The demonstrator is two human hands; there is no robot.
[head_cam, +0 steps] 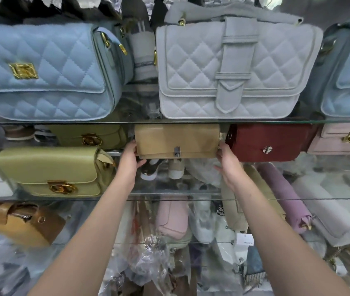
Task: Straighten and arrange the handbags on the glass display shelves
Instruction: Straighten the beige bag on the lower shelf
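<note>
Head cam view: both hands are on the tan handbag (177,141), one at each end. The left hand (130,159) holds the left end, with its fingers up along the side and the thumb sticking out under the bottom edge. The right hand (228,161) does the same at the right end. So each grip is a loose clamp on the bag's ends, not spread wide and not pressed flat. How far the fingers wrap behind the bag, can't tell.

The tan handbag sits just under the upper glass shelf (63,122), flap forward with a small silver clasp, between a green bag (88,136) and a dark red bag (270,142), which it nearly touches. Can't tell if it's resting on glass or lifted.

The upper glass shelf carries a light blue quilted bag (41,71), a pale grey quilted bag (233,69) with a strap down its front, and another blue bag (349,71) at the right edge. On the middle level there's also an olive bag (48,169) with a gold clasp, out front on the left, and a pink bag (342,138) far right. Under the lower glass shelf (169,198) is a jumble: a mustard-brown bag (16,223), a lilac bag (285,195), a pale pink bag (173,218) and crinkled clear plastic (148,253).

There's a white tag (245,239) down there with print on it, but it's too small to read.
</note>
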